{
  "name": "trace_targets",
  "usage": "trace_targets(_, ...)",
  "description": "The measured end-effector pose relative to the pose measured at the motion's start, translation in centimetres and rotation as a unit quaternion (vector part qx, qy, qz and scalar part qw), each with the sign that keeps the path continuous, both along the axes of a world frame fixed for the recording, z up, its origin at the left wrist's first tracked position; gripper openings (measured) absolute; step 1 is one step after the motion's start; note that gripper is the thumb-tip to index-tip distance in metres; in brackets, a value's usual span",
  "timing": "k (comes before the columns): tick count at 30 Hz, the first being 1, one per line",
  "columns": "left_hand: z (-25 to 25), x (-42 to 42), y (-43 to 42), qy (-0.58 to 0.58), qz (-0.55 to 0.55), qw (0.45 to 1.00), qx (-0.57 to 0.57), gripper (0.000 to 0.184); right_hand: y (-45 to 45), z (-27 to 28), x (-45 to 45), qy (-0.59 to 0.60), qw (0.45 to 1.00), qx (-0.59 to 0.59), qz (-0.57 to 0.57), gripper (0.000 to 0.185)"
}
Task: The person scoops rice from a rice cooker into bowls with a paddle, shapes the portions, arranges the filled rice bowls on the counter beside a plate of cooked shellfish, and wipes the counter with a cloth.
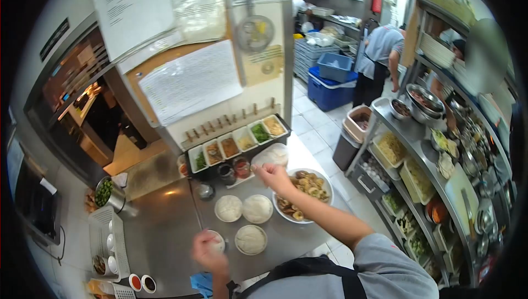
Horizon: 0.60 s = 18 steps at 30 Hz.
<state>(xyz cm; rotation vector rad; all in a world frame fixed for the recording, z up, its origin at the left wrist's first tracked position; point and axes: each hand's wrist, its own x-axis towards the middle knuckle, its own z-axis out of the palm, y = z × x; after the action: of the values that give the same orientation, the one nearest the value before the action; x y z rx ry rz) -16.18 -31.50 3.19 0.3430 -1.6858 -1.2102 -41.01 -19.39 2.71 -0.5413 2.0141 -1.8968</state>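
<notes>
My right hand (272, 178) is raised near the small jars, with its fingers pinched together; whatever they may hold is too small to make out. Blurred by motion, my left hand (208, 249) is over a small white bowl (219, 240) near the counter's front edge. Three round white bowls with pale contents, one at the left (228, 208), one at the right (257, 209) and one nearer me (251, 239), stand between my hands. Under my right forearm is a large white bowl of shellfish (303, 195). A red-filled jar (241, 167) stands just left of my right hand.
A rack of garnish trays (229, 146) lines the wall. At the left are a metal pot of green pieces (104, 193), a white basket (100, 227) and two sauce cups. Metal shelves (407, 150) with food containers stand at the right. A person (383, 51) bends over behind.
</notes>
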Motion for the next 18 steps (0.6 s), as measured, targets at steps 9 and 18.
trace_targets(9, 0.9, -11.5, 24.3, 0.100, -0.282, 0.903, -0.309, 0.036, 19.7, -1.5, 11.6, -0.319, 0.876, -0.338, 0.128, 0.037)
trace_targets(18, -7.4, -13.6, 45.3, -0.088, -0.428, 0.882, -0.177, 0.044, 44.3, -4.4, 15.6, -0.264, 0.946, -0.143, -0.124, 0.037)
